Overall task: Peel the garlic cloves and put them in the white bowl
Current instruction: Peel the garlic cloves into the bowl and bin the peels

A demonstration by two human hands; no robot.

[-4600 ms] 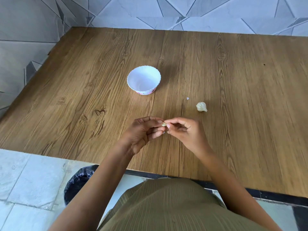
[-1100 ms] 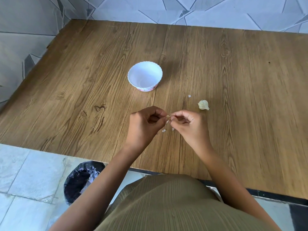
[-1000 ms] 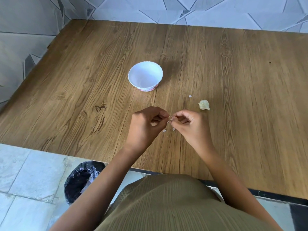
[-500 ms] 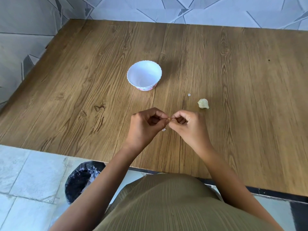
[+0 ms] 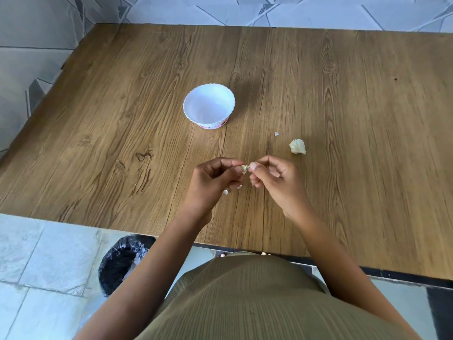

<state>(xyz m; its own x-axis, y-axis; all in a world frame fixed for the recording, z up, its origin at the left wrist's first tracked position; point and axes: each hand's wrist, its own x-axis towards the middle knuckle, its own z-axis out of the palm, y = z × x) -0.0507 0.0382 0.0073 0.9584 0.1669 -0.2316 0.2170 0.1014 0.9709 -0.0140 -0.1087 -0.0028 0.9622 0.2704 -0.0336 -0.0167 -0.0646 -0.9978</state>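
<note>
A small garlic clove (image 5: 244,168) sits between my two hands above the wooden table (image 5: 343,119). My left hand (image 5: 210,182) pinches it with curled fingers. My right hand (image 5: 274,179) pinches its other end with thumb and fingertips. The white bowl (image 5: 209,105) with a scalloped rim stands beyond my hands, and nothing shows inside it. A piece of garlic bulb (image 5: 297,146) in its papery skin lies on the table to the right of my hands.
Small bits of garlic skin (image 5: 276,134) lie on the table, one near the bulb piece and others under my hands. A bin with a black liner (image 5: 120,261) stands on the tiled floor below the table's near edge. Tiled walls border the table at left and back.
Both hands have stayed together on the clove, working at it. More skin bits lie under my hands than 4.6 s ago. The bowl and bulb piece have not moved.
</note>
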